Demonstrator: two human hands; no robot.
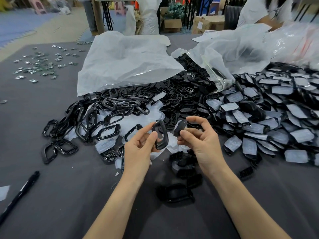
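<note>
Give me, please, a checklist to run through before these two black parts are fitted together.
1. Grip of the left hand on the black frame: ok.
2. Pinch of the right hand on the black insert: ok.
3. Frame and insert apart, nothing between them: ok.
4. Insert turned the right way for the frame: cannot tell.
5. The pen lies well clear of both hands: ok.
</note>
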